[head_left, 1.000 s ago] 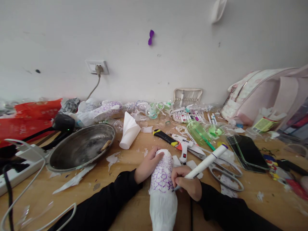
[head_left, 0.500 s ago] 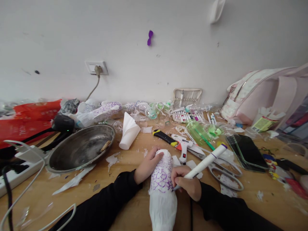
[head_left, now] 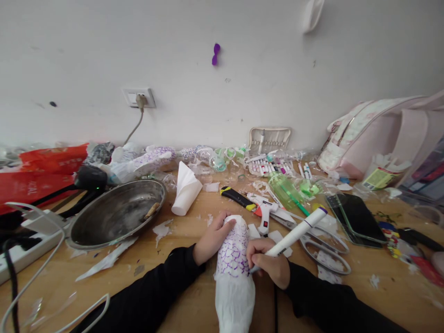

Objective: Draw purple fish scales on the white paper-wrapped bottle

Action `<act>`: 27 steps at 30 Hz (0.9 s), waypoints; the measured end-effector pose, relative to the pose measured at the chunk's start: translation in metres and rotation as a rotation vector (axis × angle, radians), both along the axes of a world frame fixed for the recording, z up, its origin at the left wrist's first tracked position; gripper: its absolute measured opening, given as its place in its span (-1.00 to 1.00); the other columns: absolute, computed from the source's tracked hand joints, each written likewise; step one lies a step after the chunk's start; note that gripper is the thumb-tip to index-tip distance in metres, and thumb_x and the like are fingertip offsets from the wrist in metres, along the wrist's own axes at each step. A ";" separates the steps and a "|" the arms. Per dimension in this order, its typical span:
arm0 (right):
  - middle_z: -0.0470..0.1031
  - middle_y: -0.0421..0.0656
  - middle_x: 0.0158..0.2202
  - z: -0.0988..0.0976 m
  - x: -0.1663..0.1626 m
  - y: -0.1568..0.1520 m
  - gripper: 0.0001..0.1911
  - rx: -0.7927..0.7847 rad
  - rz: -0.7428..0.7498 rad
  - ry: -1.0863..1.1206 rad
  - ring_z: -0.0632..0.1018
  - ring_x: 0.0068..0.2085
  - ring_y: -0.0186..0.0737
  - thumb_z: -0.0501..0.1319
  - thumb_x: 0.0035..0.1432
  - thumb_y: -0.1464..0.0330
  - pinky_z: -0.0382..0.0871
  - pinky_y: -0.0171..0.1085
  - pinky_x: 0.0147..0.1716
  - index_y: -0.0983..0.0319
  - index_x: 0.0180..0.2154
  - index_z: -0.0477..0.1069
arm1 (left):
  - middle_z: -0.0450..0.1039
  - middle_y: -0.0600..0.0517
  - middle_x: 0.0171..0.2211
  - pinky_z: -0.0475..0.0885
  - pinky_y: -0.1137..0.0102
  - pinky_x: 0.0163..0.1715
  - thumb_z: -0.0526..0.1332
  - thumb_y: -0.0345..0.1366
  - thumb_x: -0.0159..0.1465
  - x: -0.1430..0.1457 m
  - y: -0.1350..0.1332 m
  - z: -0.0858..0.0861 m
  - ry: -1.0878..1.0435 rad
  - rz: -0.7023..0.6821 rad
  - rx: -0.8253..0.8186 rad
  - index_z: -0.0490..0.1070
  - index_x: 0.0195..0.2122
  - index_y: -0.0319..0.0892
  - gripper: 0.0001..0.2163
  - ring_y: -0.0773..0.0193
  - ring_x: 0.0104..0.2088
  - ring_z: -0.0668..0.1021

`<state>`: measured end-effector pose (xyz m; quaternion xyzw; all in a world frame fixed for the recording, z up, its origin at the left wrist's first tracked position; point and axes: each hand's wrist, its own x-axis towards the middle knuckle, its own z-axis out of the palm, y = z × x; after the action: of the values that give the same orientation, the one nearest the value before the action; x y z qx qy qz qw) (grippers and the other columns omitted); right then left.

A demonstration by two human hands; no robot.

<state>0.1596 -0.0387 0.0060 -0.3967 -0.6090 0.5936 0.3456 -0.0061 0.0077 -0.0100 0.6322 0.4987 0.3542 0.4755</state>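
Note:
A white paper-covered, bottle-like form (head_left: 234,296) lies lengthwise in front of me, its upper half drawn over with purple scale-shaped lines. My left hand (head_left: 213,238) rests on its far end, the thumb on top and the fingers round its left side, holding it. In my right hand (head_left: 268,261) is a white marker (head_left: 294,233) with a purple end cap, gripped like a pen. The marker's tip touches the right side of the form, at the lower edge of the scale pattern.
Beyond my hands lie a glue gun (head_left: 266,212), a yellow-black utility knife (head_left: 237,198) and scissors (head_left: 326,252). A metal basin (head_left: 118,215) stands left, near a rolled paper cone (head_left: 186,189). Phones (head_left: 360,219) and a pink backpack (head_left: 374,134) are right; markers (head_left: 268,166) lie at the back.

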 end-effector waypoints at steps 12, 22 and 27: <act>0.23 -0.30 -0.73 0.000 0.000 0.000 -0.87 0.010 -0.004 -0.005 0.22 -0.74 -0.50 -0.02 -0.27 0.40 0.05 -0.49 -0.78 0.25 -0.71 0.23 | 0.34 0.06 -0.35 0.29 0.32 -0.13 0.01 -0.12 0.18 0.000 -0.001 0.001 -0.016 -0.005 0.006 0.25 -0.30 -0.15 -0.78 0.21 -0.23 0.38; 0.20 -0.29 -0.72 0.000 0.005 0.001 -0.86 0.139 -0.016 -0.034 0.20 -0.74 -0.46 -0.04 -0.22 0.37 0.03 -0.46 -0.78 0.23 -0.70 0.20 | 0.37 0.05 -0.31 0.29 0.32 -0.10 0.02 -0.16 0.18 0.001 -0.002 0.005 -0.003 0.011 0.015 0.26 -0.32 -0.15 -0.82 0.22 -0.21 0.39; 0.20 -0.26 -0.69 0.001 0.010 0.005 -0.83 0.326 -0.172 -0.156 0.25 -0.63 -0.37 0.00 -0.08 0.38 0.10 -0.39 -0.65 0.21 -0.65 0.22 | 0.37 0.05 -0.33 0.30 0.31 -0.13 0.01 -0.14 0.19 0.001 -0.002 0.003 0.007 0.019 0.004 0.28 -0.30 -0.14 -0.80 0.20 -0.22 0.40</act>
<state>0.1697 -0.0334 0.0067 -0.4309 -0.6857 0.4230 0.4065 -0.0052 0.0057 -0.0073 0.6297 0.5055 0.3576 0.4692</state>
